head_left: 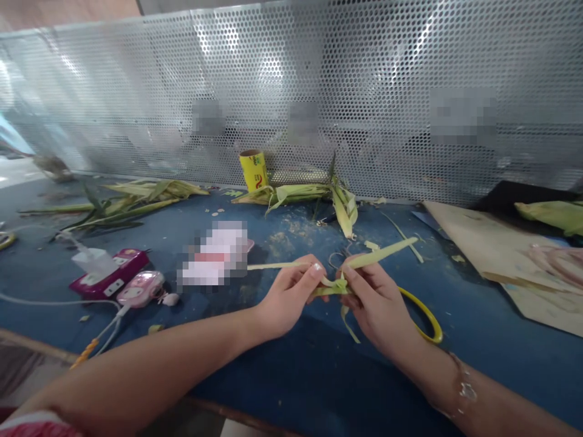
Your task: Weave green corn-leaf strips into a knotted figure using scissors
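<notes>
"Husk strips [382, 254]: location?"
"In front of yellow canister [253, 173], pinched in left hand [286, 297] and right hand [376, 297]; flat, ribbon-like, pale green."
"Containers?"
"Yellow canister: cylindrical, open-topped, contents hidden; leafy corn husks [298, 194] at its base."

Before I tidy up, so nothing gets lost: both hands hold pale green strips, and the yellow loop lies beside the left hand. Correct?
Not quite: the head view shows the yellow loop beside the right hand, not the left hand. Both do hold pale green strips.
</notes>
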Tool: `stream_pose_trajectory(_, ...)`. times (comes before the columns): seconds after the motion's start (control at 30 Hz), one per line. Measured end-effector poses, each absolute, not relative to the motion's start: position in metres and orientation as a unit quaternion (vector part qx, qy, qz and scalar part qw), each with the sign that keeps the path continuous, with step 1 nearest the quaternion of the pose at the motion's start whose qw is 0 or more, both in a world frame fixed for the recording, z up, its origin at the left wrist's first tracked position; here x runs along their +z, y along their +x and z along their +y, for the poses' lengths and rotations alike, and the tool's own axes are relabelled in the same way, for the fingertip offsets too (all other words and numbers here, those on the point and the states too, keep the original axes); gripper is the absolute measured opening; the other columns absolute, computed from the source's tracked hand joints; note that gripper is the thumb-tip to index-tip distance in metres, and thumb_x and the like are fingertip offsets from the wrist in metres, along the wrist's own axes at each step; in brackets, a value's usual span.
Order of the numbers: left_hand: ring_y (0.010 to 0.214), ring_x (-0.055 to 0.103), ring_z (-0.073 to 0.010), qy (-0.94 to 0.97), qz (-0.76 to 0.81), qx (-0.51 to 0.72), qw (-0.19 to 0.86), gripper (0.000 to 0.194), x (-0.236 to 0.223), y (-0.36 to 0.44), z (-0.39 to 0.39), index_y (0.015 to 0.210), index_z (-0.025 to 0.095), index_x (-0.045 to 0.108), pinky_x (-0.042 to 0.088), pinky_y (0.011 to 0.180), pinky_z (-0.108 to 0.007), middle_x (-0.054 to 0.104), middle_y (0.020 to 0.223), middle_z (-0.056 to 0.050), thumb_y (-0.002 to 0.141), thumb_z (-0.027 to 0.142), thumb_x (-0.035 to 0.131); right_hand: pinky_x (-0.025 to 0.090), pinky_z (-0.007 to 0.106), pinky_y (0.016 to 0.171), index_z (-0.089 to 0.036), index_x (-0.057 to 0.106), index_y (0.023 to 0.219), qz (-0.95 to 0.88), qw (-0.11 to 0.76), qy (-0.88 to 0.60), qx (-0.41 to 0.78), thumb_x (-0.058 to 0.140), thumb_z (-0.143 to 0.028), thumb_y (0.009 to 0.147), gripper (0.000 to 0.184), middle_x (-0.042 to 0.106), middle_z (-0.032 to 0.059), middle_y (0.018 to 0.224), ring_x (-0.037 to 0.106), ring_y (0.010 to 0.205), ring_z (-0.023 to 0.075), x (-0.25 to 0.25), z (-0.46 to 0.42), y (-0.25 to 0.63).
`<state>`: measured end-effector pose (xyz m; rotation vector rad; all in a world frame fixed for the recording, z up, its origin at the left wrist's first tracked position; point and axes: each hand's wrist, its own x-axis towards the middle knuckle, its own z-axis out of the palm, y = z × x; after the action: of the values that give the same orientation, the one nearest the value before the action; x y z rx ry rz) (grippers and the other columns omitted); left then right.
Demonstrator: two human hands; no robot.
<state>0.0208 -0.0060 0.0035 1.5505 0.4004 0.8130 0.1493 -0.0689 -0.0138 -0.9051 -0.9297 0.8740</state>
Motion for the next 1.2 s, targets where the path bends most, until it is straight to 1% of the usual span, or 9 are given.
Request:
stream_pose_trajectory(0.1, 0.051, 0.041, -0.0083, 0.727, 0.173, 0.366, 0.555, 0.043, 0.004, 0.016, -0.008, 0.071, 0.017, 0.05, 0.03, 0.048, -0.022, 0.051, 0.059, 0.002, 0.075, 0.06, 0.046, 0.029, 0.018, 0.037, -0.021, 0.055, 0.075, -0.438, 0.689, -0.417, 0.4, 0.06, -0.034, 0.079, 0.015, 0.047, -0.0056, 0.056, 0.038, 0.042, 0.0041, -0.013, -0.074, 0.145)
stream_pose_trajectory(0.17, 0.056, 0.046, -0.0097, 0.754, 0.21, 0.359, 0.508, 0.037, 0.006, 0.014, -0.009, 0.07, 0.017, 0.049, 0.034, 0.052, -0.023, 0.053, 0.06, 0.002, 0.077, 0.053, 0.048, 0.03, 0.018, 0.035, -0.021, 0.055, 0.076, -0.451, 0.676, -0.421, 0.403, 0.059, -0.035, 0.079, 0.016, 0.052, -0.0044, 0.059, 0.041, 0.039, 0.0046, -0.012, -0.075, 0.142)
stream_pose_trajectory(0.27, 0.058, 0.049, -0.0099, 0.784, 0.24, 0.342, 0.459, 0.031, 0.011, 0.012, -0.012, 0.068, 0.018, 0.048, 0.037, 0.057, -0.023, 0.054, 0.061, 0.002, 0.083, 0.044, 0.044, 0.034, 0.019, 0.034, -0.021, 0.054, 0.078, -0.451, 0.678, -0.415, 0.406, 0.059, -0.037, 0.079, 0.016, 0.054, -0.0037, 0.06, 0.046, 0.039, 0.0061, -0.011, -0.075, 0.14)
stream_pose_trajectory(0.33, 0.059, 0.049, -0.0096, 0.799, 0.244, 0.328, 0.441, 0.026, 0.015, 0.012, -0.014, 0.068, 0.018, 0.049, 0.037, 0.057, -0.022, 0.055, 0.062, 0.003, 0.083, 0.039, 0.045, 0.032, 0.018, 0.033, -0.022, 0.054, 0.08, -0.437, 0.684, -0.416, 0.41, 0.059, -0.037, 0.079, 0.016, 0.053, -0.0048, 0.058, 0.044, 0.037, 0.0056, -0.01, -0.074, 0.14)
stream_pose_trajectory(0.4, 0.06, 0.048, -0.0093, 0.811, 0.248, 0.309, 0.431, 0.022, 0.017, 0.012, -0.015, 0.067, 0.019, 0.048, 0.036, 0.056, -0.021, 0.054, 0.062, 0.004, 0.082, 0.034, 0.047, 0.029, 0.016, 0.033, -0.022, 0.054, 0.079, -0.413, 0.694, -0.421, 0.413, 0.06, -0.036, 0.078, 0.016, 0.05, -0.0066, 0.053, 0.038, 0.035, 0.0037, -0.01, -0.073, 0.141)
stream_pose_trajectory(0.47, 0.058, 0.047, -0.0089, 0.818, 0.251, 0.289, 0.43, 0.021, 0.018, 0.013, -0.015, 0.066, 0.019, 0.047, 0.035, 0.055, -0.021, 0.051, 0.059, 0.005, 0.081, 0.033, 0.049, 0.027, 0.016, 0.034, -0.021, 0.055, 0.075, -0.39, 0.707, -0.418, 0.417, 0.062, -0.035, 0.077, 0.016, 0.046, -0.0078, 0.05, 0.033, 0.035, 0.0022, -0.01, -0.071, 0.142)
stream_pose_trajectory(0.53, 0.055, 0.045, -0.0085, 0.818, 0.245, 0.275, 0.443, 0.023, 0.018, 0.014, -0.013, 0.065, 0.019, 0.045, 0.033, 0.052, -0.021, 0.05, 0.056, 0.005, 0.081, 0.034, 0.049, 0.026, 0.016, 0.035, -0.02, 0.056, 0.072, -0.381, 0.714, -0.41, 0.421, 0.063, -0.033, 0.076, 0.015, 0.044, -0.0078, 0.05, 0.031, 0.036, 0.0021, -0.01, -0.069, 0.143)
stream_pose_trajectory(0.77, 0.044, 0.038, -0.0066, 0.789, 0.206, 0.255, 0.519, 0.029, 0.012, 0.021, -0.003, 0.061, 0.019, 0.037, 0.029, 0.045, -0.02, 0.045, 0.046, 0.006, 0.079, 0.037, 0.049, 0.025, 0.016, 0.038, -0.018, 0.057, 0.07, -0.347, 0.74, -0.387, 0.427, 0.065, -0.029, 0.073, 0.014, 0.046, -0.0063, 0.053, 0.031, 0.041, 0.0027, -0.007, -0.063, 0.143)
stream_pose_trajectory(1.2, 0.042, 0.038, -0.0063, 0.81, 0.201, 0.201, 0.513, 0.03, 0.017, 0.021, 0.002, 0.059, 0.019, 0.037, 0.028, 0.044, -0.019, 0.047, 0.046, 0.005, 0.077, 0.037, 0.052, 0.024, 0.018, 0.04, -0.019, 0.056, 0.07, -0.323, 0.747, -0.396, 0.426, 0.065, -0.029, 0.072, 0.013, 0.044, -0.0063, 0.055, 0.032, 0.043, 0.0042, -0.004, -0.064, 0.146)
